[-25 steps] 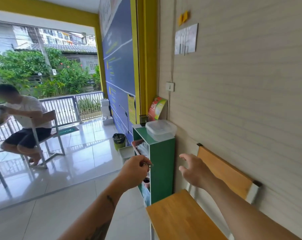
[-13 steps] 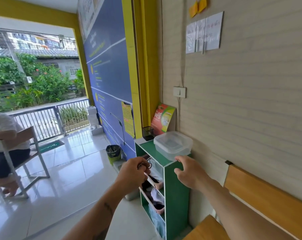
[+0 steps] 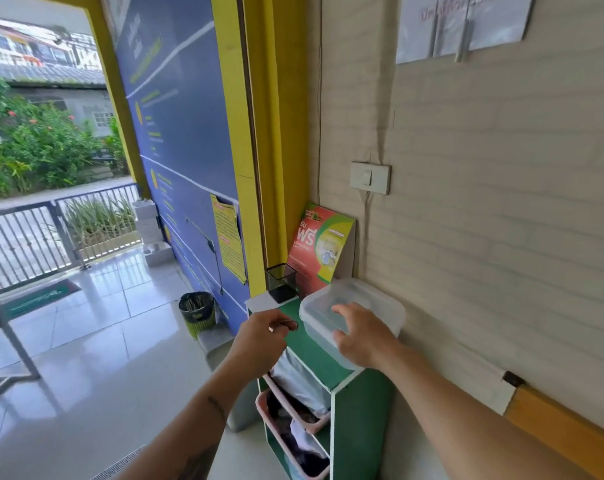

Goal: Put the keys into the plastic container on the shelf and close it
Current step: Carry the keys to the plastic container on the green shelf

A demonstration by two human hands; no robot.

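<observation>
A clear plastic container (image 3: 380, 303) with its lid on sits on top of a narrow green shelf (image 3: 359, 417) against the wall. My right hand (image 3: 359, 336) lies on the lid with fingers spread, covering its near half. My left hand (image 3: 259, 341) hovers just left of the container, over the shelf's front edge, pinching the keys (image 3: 288, 325); only a metal ring and a thin bit of metal show past the fingers.
A black mesh cup (image 3: 281, 282) and a red-green leaflet (image 3: 319, 247) stand at the back of the shelf top. Pink baskets (image 3: 286, 410) fill the shelf's compartments. A bin (image 3: 196, 311) stands on the tiled floor to the left; a wooden bench (image 3: 563, 431) is at right.
I have come closer to the shelf. My right hand moved from the shelf's front edge up onto the container lid. My left hand rose with the keys to the shelf top.
</observation>
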